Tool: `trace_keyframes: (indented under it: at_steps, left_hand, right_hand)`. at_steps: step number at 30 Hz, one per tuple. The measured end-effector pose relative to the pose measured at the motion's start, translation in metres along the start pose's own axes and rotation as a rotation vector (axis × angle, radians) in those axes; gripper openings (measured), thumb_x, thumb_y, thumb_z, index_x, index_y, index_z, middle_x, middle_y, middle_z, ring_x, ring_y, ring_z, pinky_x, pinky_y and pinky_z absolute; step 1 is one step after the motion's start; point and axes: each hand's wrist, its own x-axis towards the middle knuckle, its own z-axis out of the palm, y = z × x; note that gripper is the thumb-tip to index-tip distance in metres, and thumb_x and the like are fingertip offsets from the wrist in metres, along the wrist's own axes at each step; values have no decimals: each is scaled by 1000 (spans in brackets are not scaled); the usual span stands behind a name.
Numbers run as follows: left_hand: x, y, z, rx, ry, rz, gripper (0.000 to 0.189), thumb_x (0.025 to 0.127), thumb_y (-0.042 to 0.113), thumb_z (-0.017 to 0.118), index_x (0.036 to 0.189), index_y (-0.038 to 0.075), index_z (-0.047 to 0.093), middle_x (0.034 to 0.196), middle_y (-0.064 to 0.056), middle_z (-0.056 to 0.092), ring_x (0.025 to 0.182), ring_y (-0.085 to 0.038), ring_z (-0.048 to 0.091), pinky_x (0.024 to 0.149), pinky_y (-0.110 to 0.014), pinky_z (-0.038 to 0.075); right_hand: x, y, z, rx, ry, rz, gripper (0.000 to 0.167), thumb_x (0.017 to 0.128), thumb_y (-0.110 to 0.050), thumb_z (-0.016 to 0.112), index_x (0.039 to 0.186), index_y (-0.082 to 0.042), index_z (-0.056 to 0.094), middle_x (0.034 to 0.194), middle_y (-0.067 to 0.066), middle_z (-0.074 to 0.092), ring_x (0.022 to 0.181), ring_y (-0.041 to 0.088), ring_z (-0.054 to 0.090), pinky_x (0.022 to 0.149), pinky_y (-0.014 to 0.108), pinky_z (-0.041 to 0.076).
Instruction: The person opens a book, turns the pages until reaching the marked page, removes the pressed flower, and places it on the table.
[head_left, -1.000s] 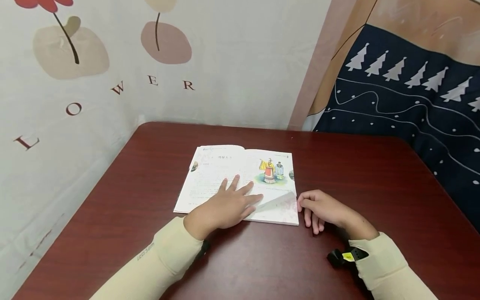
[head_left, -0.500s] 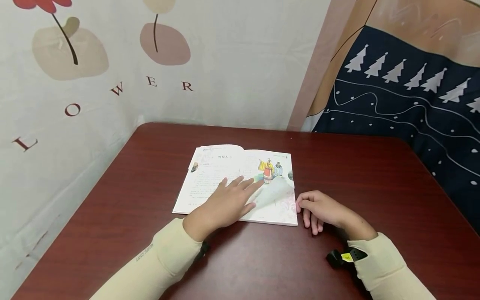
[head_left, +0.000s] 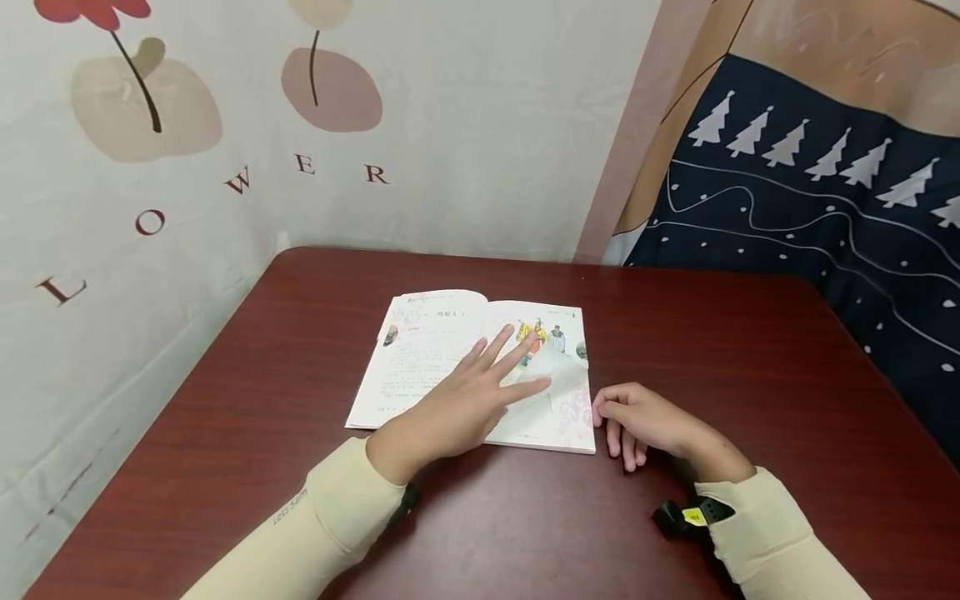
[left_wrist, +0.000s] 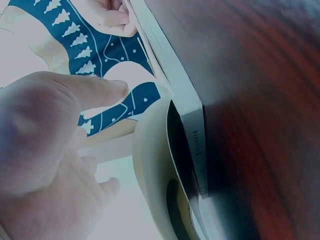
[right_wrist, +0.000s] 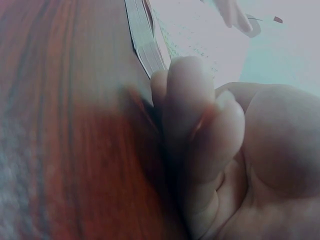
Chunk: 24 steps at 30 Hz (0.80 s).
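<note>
An open book [head_left: 416, 358] with printed text and a colour picture of robed figures lies on the table. My left hand [head_left: 465, 400] is over its lower middle, fingers straight and spread across the right page. Part of that page [head_left: 551, 367] is curled over, covering the lower part of the picture. In the left wrist view, the thumb of the left hand [left_wrist: 45, 135] points along the book's bottom edge [left_wrist: 192, 135]. Beside the book's right edge, my right hand [head_left: 645, 417] rests on the table, fingers loosely bent. Nothing shows inside it in the right wrist view.
The dark red-brown table [head_left: 487, 525] extends around the book on all sides. Behind it hangs a pale cloth [head_left: 480, 167] with letters and flower shapes. A navy cloth [head_left: 787, 200] with white trees hangs at the right.
My left hand's fingers have slid forward and right, and now spread over the right page. The page's curl has moved up toward the picture. My right hand has stayed in place.
</note>
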Motion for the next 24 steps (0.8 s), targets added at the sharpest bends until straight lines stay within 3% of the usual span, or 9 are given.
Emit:
trace_keyframes:
  at_steps: [3, 8, 24]
  left_hand:
    - [0, -1, -1, 23, 1, 25, 53, 95, 1, 58, 138, 31, 62, 168, -7, 20, 156, -36, 8, 123, -55, 23]
    - [1, -2, -1, 45, -26, 45, 49, 92, -2, 57, 129, 26, 69, 165, -8, 28, 156, -36, 12, 125, -52, 18]
    - [-3, -5, -2, 19, -105, -11, 38, 96, 2, 56, 128, 17, 70, 160, -9, 39, 153, -33, 25, 124, -50, 21]
  right_hand:
    - [0, 0, 1, 0, 7, 0, 22, 102, -9, 38, 97, 5, 54, 61, 9, 62, 39, 15, 60, 38, 26, 47]
    - [-1, -2, 0, 2, -1, -3, 22, 102, -9, 39, 97, 6, 54, 61, 9, 62, 39, 15, 60, 38, 27, 47]
    - [-1, -2, 1, 14, 0, -5, 21, 101, -9, 39, 97, 6, 53, 61, 9, 61, 39, 16, 60, 38, 26, 46]
